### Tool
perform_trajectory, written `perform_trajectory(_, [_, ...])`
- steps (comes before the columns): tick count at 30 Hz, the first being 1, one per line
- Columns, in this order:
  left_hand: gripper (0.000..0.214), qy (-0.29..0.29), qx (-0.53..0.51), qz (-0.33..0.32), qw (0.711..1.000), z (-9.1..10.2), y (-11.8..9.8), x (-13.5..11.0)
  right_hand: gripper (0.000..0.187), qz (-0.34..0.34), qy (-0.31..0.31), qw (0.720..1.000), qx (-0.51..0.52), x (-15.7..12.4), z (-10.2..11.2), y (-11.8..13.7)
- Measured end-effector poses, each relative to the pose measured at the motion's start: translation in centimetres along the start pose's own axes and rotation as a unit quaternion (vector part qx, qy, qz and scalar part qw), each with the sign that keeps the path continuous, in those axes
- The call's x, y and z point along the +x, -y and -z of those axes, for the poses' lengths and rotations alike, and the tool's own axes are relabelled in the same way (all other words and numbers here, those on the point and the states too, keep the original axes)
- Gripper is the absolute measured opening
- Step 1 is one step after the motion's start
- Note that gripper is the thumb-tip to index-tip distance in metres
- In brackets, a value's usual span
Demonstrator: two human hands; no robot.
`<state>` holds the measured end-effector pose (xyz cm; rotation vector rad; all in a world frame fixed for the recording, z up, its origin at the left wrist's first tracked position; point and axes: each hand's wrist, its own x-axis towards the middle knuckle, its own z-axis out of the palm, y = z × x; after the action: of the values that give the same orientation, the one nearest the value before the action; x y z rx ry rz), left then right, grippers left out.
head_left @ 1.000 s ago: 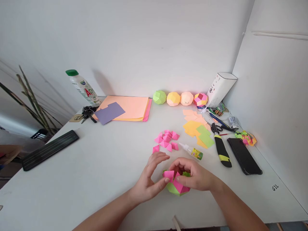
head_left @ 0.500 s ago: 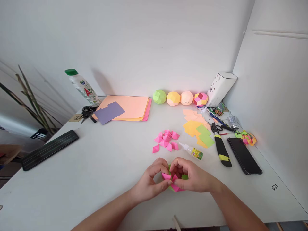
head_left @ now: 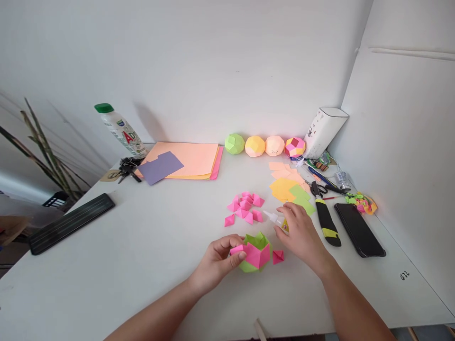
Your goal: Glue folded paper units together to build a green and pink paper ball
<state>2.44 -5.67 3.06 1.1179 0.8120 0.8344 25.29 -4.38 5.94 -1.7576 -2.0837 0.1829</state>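
Observation:
My left hand (head_left: 223, 258) pinches the side of a half-built paper ball (head_left: 254, 258), green below and inside, with a band of pink faces. The ball's top is open, and its far left side is partly behind my fingers. Over the small glue bottle (head_left: 273, 217) my right hand (head_left: 300, 232) spreads its thumb and fingers; the bottle lies on its side between them, its label mostly covered. A single folded pink paper piece (head_left: 278, 256) lies just right of the ball. Behind it sits a cluster of folded pink pieces (head_left: 245, 204).
Four finished paper balls, including a green ball (head_left: 234, 144), line the wall. Cut paper pieces (head_left: 283, 189), a utility knife (head_left: 327, 222) and a phone (head_left: 359, 229) lie to the right. Paper sheets (head_left: 192, 158) and a white bottle (head_left: 122, 130) stand at the back left.
My right hand has let go of the paper ball and moved up and right to the glue bottle. A pink piece now lies beside the ball, which stays in my left hand.

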Motion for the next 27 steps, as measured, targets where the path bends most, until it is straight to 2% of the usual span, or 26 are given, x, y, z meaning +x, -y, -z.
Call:
perform_trajectory(2, [0.022, -0.003, -0.025, 0.014, 1.000, 0.0, 0.0, 0.0, 0.035, -0.032, 0.086, 0.993, -0.070, 0.0, -0.1, -0.4])
perform_trajectory(4, [0.021, 0.002, -0.049, 0.021, 0.999, 0.0, 0.1, 0.1, 0.036, -0.055, 0.144, 0.981, -0.119, 0.0, -0.2, -0.6])
perform_trajectory(6, [0.021, 0.011, -0.070, 0.024, 0.997, 0.0, 0.2, 0.1, 0.033, -0.068, 0.166, 0.974, -0.142, 0.2, -0.3, -0.7])
perform_trajectory(8, [0.022, 0.017, -0.087, 0.026, 0.996, 0.0, 0.2, 0.2, 0.033, -0.086, 0.153, 0.978, -0.113, 0.5, -0.4, -1.0])
perform_trajectory(11, [0.023, 0.026, -0.103, 0.029, 0.994, 0.0, 0.1, 0.2, 0.029, -0.140, 0.066, 0.987, 0.037, 0.8, -0.2, -1.6])
perform_trajectory(13, [0.023, 0.035, -0.110, 0.033, 0.993, 0.0, 0.0, 0.2, 0.030, -0.144, -0.004, 0.971, 0.189, 0.8, 0.3, -1.6])
perform_trajectory(15, [0.021, 0.048, -0.116, 0.038, 0.991, 0.0, 0.0, 0.2, 0.032, -0.102, -0.045, 0.933, 0.342, 0.6, 0.9, -1.3])
perform_trajectory(18, [0.021, 0.059, -0.123, 0.047, 0.990, 0.0, 0.0, 0.2, 0.031, -0.041, -0.048, 0.856, 0.513, 0.1, 1.7, -0.6])
perform_trajectory(21, [0.022, 0.057, -0.130, 0.057, 0.988, 0.0, 0.3, 0.2, 0.031, -0.016, -0.021, 0.805, 0.593, -0.4, 2.0, 0.0])
perform_trajectory(23, [0.021, 0.051, -0.135, 0.065, 0.987, 0.0, 0.4, 0.2, 0.031, 0.001, -0.002, 0.795, 0.606, -0.6, 2.1, 0.3])
perform_trajectory(27, [0.022, 0.047, -0.142, 0.075, 0.986, -0.1, 0.3, 0.3, 0.034, 0.027, 0.013, 0.795, 0.606, -0.8, 2.2, 0.7])
